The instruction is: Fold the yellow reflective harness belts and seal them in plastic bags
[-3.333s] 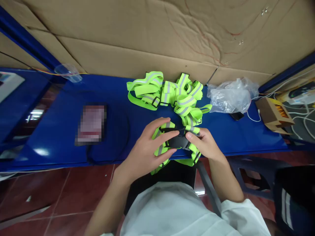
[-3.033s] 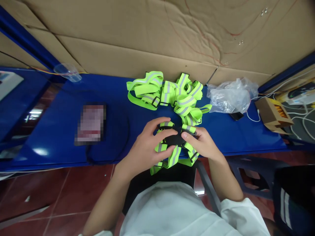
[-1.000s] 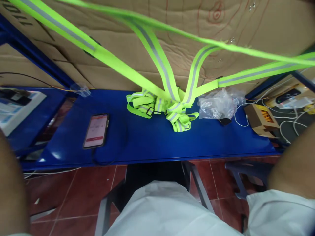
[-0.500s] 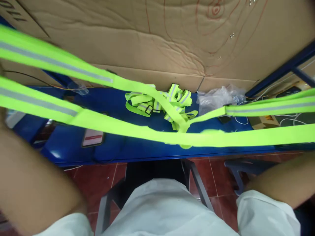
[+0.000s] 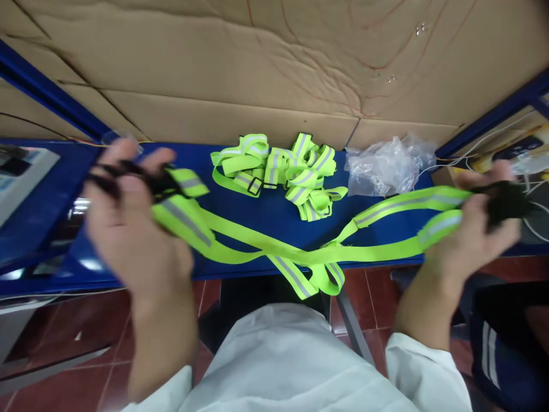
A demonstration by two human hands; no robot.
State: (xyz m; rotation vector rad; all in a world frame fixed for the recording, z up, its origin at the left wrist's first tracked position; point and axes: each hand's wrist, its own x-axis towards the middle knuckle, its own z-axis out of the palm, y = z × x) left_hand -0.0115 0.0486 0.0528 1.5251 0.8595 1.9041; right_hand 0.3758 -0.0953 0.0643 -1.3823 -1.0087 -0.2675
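Note:
Neon yellow-green reflective straps (image 5: 377,252) with grey stripes are stretched between my two hands, above the front part of a blue tabletop. At the left, my left hand (image 5: 132,229) is closed around black bands at one end of the straps, its fingers blurred. Over on the right, my right hand (image 5: 467,240) grips the other end, where a dark bunch shows past the fingers. The middle of the straps sags, and short loops hang down over the table's front edge. Behind them lies a pile of similar reflective straps (image 5: 300,171) with black buckles.
Crumpled clear plastic bags (image 5: 381,169) lie right of the pile. A cardboard panel (image 5: 214,63) stands along the back, between blue frame posts. White cables (image 5: 532,200) run at the far right. Part of a chair (image 5: 354,326) shows below the table.
Both hands have come inward into view, and the straps have gone from taut across the whole view to slacker and lower. The pile stays on the table.

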